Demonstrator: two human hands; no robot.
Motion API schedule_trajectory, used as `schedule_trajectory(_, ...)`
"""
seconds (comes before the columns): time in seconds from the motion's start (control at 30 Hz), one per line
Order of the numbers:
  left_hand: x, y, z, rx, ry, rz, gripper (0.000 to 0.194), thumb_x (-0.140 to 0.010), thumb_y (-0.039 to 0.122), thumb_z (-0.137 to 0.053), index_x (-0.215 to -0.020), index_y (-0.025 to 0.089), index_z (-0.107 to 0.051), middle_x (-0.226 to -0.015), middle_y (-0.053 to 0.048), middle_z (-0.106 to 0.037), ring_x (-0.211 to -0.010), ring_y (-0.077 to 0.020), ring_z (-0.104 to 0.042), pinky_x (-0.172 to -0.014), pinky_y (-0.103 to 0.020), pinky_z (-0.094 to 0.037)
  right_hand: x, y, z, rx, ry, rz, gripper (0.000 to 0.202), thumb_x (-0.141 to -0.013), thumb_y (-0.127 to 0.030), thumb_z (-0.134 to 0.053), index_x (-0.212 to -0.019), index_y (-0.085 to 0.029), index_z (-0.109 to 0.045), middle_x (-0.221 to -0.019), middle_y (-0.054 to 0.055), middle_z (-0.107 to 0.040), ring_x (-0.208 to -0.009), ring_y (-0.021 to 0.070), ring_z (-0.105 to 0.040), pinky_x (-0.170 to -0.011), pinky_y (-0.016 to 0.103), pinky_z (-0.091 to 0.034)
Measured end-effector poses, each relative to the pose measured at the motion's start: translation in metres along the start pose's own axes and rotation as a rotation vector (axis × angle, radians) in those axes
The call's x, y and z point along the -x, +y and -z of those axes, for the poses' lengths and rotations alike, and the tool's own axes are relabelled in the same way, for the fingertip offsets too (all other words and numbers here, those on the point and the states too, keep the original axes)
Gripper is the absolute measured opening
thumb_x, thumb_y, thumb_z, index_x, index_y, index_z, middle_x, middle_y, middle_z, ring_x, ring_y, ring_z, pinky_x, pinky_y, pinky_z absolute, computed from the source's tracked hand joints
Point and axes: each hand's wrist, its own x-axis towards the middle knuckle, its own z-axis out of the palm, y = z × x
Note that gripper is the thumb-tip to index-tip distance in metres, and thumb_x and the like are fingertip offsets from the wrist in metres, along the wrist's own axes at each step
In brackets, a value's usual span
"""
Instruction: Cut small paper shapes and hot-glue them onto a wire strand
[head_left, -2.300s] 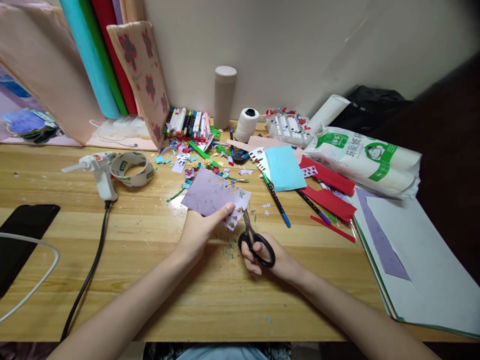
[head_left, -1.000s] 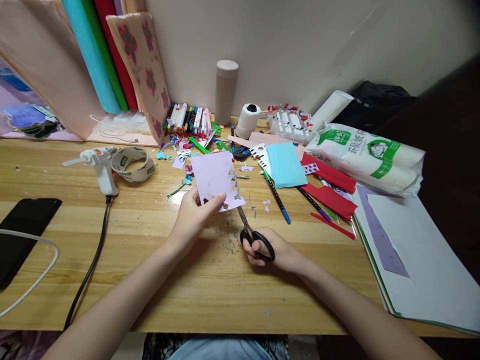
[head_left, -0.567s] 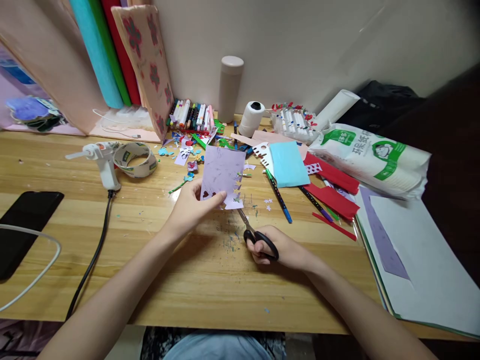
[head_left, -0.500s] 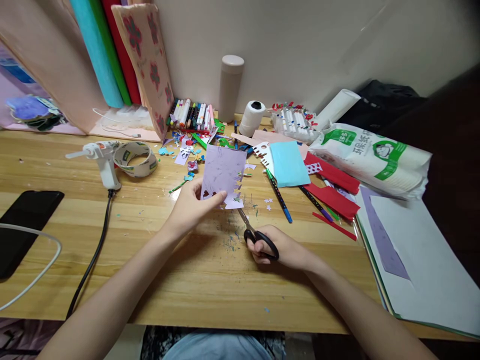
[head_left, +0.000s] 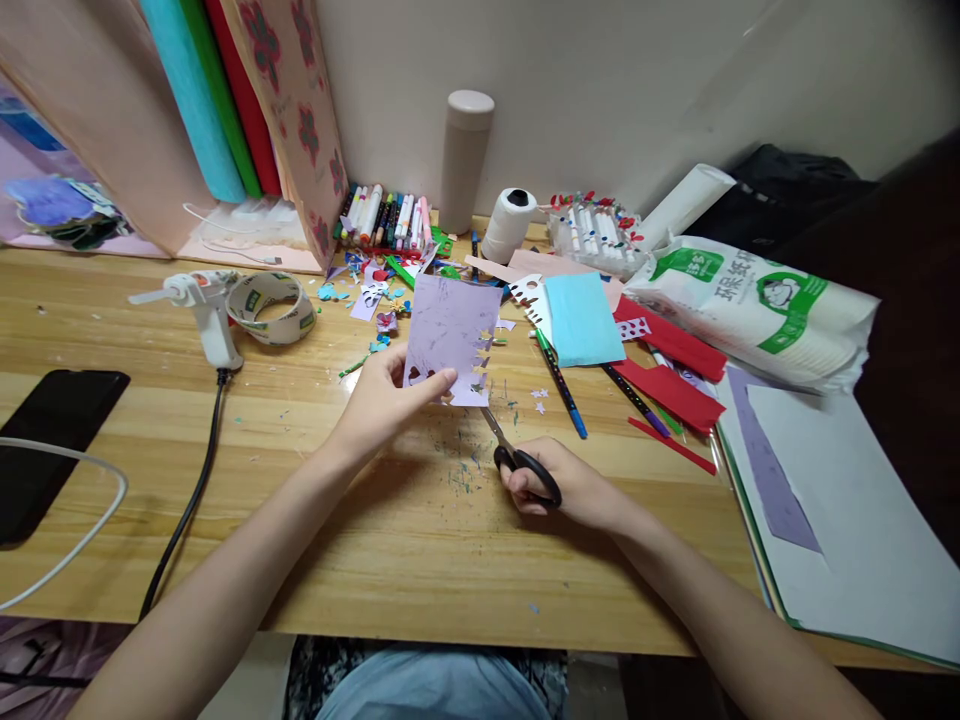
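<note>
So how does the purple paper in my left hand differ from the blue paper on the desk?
The purple paper has shapes cut out along its edges; the blue paper shows none. The purple paper is held in your left hand, while the blue paper lies partly over a white scrap. The purple paper has dark marks; the blue paper looks plain. Both are roughly rectangular.

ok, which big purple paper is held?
The purple sheet with shapes cut from its edges, in the left hand; the purple wedge lies at far right.
</note>
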Motion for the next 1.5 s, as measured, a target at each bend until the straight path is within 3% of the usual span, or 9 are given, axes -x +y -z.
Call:
schedule_trajectory(0.3, 0.001, 0.000, 0.000, 0.027, -0.016, -0.002, 0.024, -0.066, 0.035, -0.071, -0.073, 0.015, -0.061, -0.069, 0.000, -0.062, -0.060, -0.0105, -0.055, -0.057, -0.020, -0.045, 0.002, -0.003, -0.003, -0.071, -0.129, 0.093, 0.050, -0.073, -0.060, -0.061, -0.059, -0.015, -0.043, -0.047, -0.004, -0.041, -0.042, 0.0059, -0.035, -0.041, 0.020, -0.024)
schedule_trajectory(0.5, 0.002, 0.003, -0.001, 0.029, -0.019, -0.002, 0.024, -0.064, 0.034, -0.072, -0.071, 0.014, -0.060, -0.065, 0.001, -0.060, -0.059, -0.0101, -0.054, -0.055, -0.020, -0.044, 0.001, -0.003, -0.005, -0.096, -0.101, 0.080, 0.048, -0.073, -0.056, -0.063, -0.058, -0.016, -0.043, -0.047, -0.006, -0.038, -0.040, 0.0054, -0.034, -0.039, 0.020, -0.022)
schedule_trajectory(0.67, -0.002, -0.002, 0.001, 0.111, 0.115, -0.030, 0.025, -0.067, 0.035, -0.070, -0.079, 0.014, -0.062, -0.074, -0.001, -0.064, -0.065, -0.0110, -0.056, -0.061, -0.021, -0.045, 0.001, -0.004, -0.003, -0.075, -0.062, 0.094, 0.049, -0.073, -0.060, -0.060, -0.062, -0.015, -0.045, -0.048, -0.005, -0.040, -0.041, 0.0060, -0.035, -0.041, 0.021, -0.022)
schedule_trajectory(0.8, -0.011, -0.012, 0.006, 0.235, 0.244, -0.030, 0.026, -0.069, 0.036, -0.067, -0.082, 0.014, -0.062, -0.080, -0.002, -0.063, -0.070, -0.0109, -0.056, -0.065, -0.021, -0.043, 0.001, -0.008, 0.001, 0.002, 0.059, 0.146, 0.053, -0.076, -0.066, -0.052, -0.065, -0.014, -0.047, -0.048, -0.003, -0.045, -0.043, 0.0074, -0.038, -0.046, 0.022, -0.027)
schedule_trajectory(1.03, -0.009, -0.021, 0.003, 0.149, 0.239, 0.099, 0.033, -0.073, 0.047, -0.060, -0.077, 0.015, -0.058, -0.073, -0.001, -0.061, -0.068, -0.0139, -0.054, -0.064, -0.023, -0.043, -0.007, -0.013, 0.020, 0.116, 0.377, 0.196, 0.044, -0.083, -0.057, -0.050, -0.076, -0.013, -0.053, -0.063, 0.002, -0.057, -0.061, 0.0137, -0.052, -0.062, 0.026, -0.039)
schedule_trajectory(1.17, -0.016, -0.013, -0.020, -0.032, 0.080, 0.069, 0.034, -0.078, 0.048, -0.053, -0.082, 0.015, -0.060, -0.077, -0.003, -0.063, -0.071, -0.0163, -0.055, -0.062, -0.025, -0.044, -0.004, -0.023, 0.046, 0.191, 0.585, 0.318, 0.041, -0.084, -0.054, -0.049, -0.087, -0.013, -0.054, -0.073, 0.004, -0.060, -0.070, 0.0168, -0.055, -0.068, 0.028, -0.041)
schedule_trajectory(1.27, -0.047, -0.004, -0.058, -0.176, -0.058, 0.018, 0.035, -0.080, 0.047, -0.048, -0.079, 0.014, -0.060, -0.076, -0.005, -0.064, -0.071, -0.0184, -0.057, -0.062, -0.027, -0.045, 0.007, -0.032, 0.074, 0.323, 0.800, 0.319, 0.033, -0.085, -0.047, -0.049, -0.091, -0.015, -0.055, -0.079, 0.006, -0.063, -0.078, 0.0196, -0.058, -0.072, 0.029, -0.042)
schedule_trajectory(1.4, -0.100, 0.009, -0.116, -0.282, -0.113, -0.020, 0.030, -0.083, 0.040, -0.044, -0.081, 0.014, -0.059, -0.078, -0.008, -0.065, -0.071, -0.0204, -0.059, -0.065, -0.029, -0.045, 0.023, -0.033, 0.110, 0.595, 0.999, 0.110, 0.021, -0.081, -0.036, -0.054, -0.088, -0.017, -0.061, -0.080, 0.008, -0.067, -0.079, 0.0242, -0.062, -0.068, 0.029, -0.042)
schedule_trajectory(1.5, -0.110, 0.015, -0.134, -0.408, -0.090, -0.028, 0.033, -0.081, 0.043, -0.049, -0.082, 0.012, -0.058, -0.085, -0.015, -0.064, -0.084, -0.0274, -0.060, -0.075, -0.036, -0.044, 0.027, -0.028, 0.126, 0.818, 1.099, -0.068, 0.019, -0.081, -0.030, -0.055, -0.089, -0.015, -0.063, -0.083, 0.011, -0.068, -0.080, 0.0263, -0.063, -0.064, 0.029, -0.041)
